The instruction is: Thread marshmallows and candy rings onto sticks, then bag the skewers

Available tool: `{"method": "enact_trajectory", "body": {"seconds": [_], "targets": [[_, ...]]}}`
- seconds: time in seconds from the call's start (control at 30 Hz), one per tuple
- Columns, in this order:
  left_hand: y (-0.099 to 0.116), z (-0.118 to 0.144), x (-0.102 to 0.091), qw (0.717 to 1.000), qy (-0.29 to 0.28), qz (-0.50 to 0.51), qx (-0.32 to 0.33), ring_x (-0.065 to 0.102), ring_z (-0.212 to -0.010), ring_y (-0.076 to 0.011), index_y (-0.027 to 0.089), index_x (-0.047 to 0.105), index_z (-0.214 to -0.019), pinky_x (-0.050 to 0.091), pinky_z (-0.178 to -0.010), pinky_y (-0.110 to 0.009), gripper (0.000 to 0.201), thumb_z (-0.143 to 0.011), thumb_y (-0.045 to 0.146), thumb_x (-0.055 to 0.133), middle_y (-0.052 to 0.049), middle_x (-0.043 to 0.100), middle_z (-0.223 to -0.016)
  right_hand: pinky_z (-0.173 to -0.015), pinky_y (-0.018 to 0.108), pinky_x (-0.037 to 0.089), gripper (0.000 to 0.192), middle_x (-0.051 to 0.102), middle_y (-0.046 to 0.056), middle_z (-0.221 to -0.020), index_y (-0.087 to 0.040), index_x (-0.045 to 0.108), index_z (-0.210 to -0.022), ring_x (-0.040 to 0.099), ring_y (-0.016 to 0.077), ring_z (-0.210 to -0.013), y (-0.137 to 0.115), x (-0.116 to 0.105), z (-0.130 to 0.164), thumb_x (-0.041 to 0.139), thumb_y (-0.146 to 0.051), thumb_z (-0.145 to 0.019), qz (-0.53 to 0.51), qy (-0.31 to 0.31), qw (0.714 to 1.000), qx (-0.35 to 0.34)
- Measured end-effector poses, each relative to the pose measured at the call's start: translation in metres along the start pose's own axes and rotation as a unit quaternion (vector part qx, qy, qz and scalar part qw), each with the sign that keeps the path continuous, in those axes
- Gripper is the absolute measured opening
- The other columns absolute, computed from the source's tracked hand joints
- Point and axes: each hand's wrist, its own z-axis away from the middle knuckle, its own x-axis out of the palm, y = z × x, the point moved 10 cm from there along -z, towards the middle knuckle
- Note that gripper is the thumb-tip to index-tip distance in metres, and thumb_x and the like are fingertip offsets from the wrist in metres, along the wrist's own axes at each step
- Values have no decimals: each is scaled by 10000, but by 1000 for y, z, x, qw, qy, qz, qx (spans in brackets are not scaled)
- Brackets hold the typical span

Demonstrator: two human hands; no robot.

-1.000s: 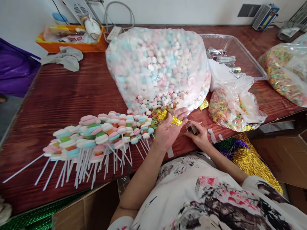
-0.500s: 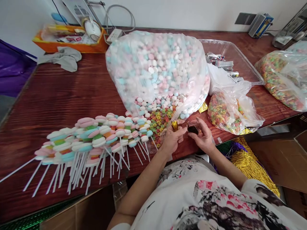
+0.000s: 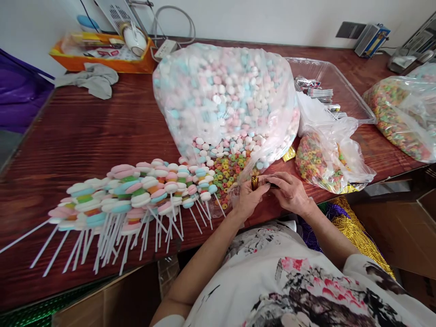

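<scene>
My left hand (image 3: 250,198) is closed, with a small bundle of shiny gold strips that look like twist ties (image 3: 255,182) sticking up between its fingers. My right hand (image 3: 289,193) is pinched close beside it, and the fingertips of both hands meet. What the right fingers grip is mostly hidden; only a dark sliver shows. Just beyond my hands, a clear bag of pastel marshmallows (image 3: 228,100) opens toward me. Colourful ring candies (image 3: 226,170) lie at its mouth. To the left, marshmallow and gummy pops on white sticks (image 3: 129,190) are piled in a row.
Another gold bundle (image 3: 289,154) lies beside a small bag of ring candies (image 3: 316,159). Behind stands a clear plastic tray (image 3: 354,97) with white sticks. A larger candy bag (image 3: 398,118) is at far right, an orange box (image 3: 102,65) at back left. The table edge runs below my hands.
My right hand has moved in against the left, and its fingers have closed over the dark piece that showed between them before. The gold strips remain in my left hand.
</scene>
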Motion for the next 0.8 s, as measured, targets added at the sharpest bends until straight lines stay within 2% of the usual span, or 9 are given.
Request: {"method": "enact_trajectory", "body": {"seconds": [0.2,0.3,0.37,0.43,0.5,0.57,0.63,0.7,0.8], "targets": [[-1,1,-13,998,22,-50,6,264,-486,-46,125,727,-1085,195,-477,-221,448,-692,327,795,99,343,-539,-884,399,569,289,660,111,-1260,-218,659,-1159,657,245,-1124,6,9,5,558,-123,-906,-32,-21,999,9],[2,1,-15,994,17,-102,28,286,-521,-53,126,740,-1085,233,-509,-220,470,-640,259,816,95,378,-554,-905,375,579,276,674,90,-1205,-246,673,-1146,673,209,-1085,13,0,9,538,-137,-931,-109,27,993,38],[1,0,-13,991,8,-126,32,307,-540,-61,136,759,-1045,258,-528,-219,418,-650,264,803,85,411,-565,-929,380,579,375,682,81,-1186,-274,616,-1284,677,201,-1075,21,-3,13,564,-158,-932,-160,63,983,69],[1,-2,-11,989,6,-143,38,370,-571,-77,149,777,-986,308,-558,-223,327,-704,314,764,58,487,-600,-931,395,583,613,693,74,-1168,-294,444,-1474,686,203,-1050,30,-2,17,633,-181,-902,-218,90,967,99],[4,-6,-9,986,13,-161,53,438,-614,-97,159,788,-936,364,-604,-234,276,-770,362,702,28,563,-646,-887,381,597,726,716,53,-1093,-297,373,-1522,704,193,-970,39,0,21,683,-193,-874,-276,119,946,124],[7,-10,-6,983,21,-170,71,492,-656,-114,163,792,-908,409,-656,-246,275,-806,381,659,8,615,-682,-825,351,604,487,735,31,-981,-291,591,-1340,710,181,-883,46,0,23,686,-195,-872,-301,145,932,138],[7,-16,-3,983,27,-166,79,535,-686,-129,158,791,-896,441,-690,-257,276,-808,377,647,-6,650,-707,-769,327,601,159,739,35,-914,-260,738,-1008,709,178,-839,52,-3,24,654,-194,-890,-292,163,932,138],[4,-22,-1,983,34,-162,75,580,-718,-148,151,785,-902,467,-703,-266,277,-804,361,633,-22,687,-752,-761,329,598,170,739,53,-928,-239,744,-846,711,183,-857,54,-7,23,598,-181,-909,-268,160,942,123],[0,-28,5,968,19,-239,74,630,-765,-167,143,769,-911,499,-730,-279,301,-847,286,512,-50,726,-835,-784,332,596,255,723,71,-1013,-233,748,-870,713,183,-919,55,-10,24,519,-129,-910,-230,132,960,90]]}}
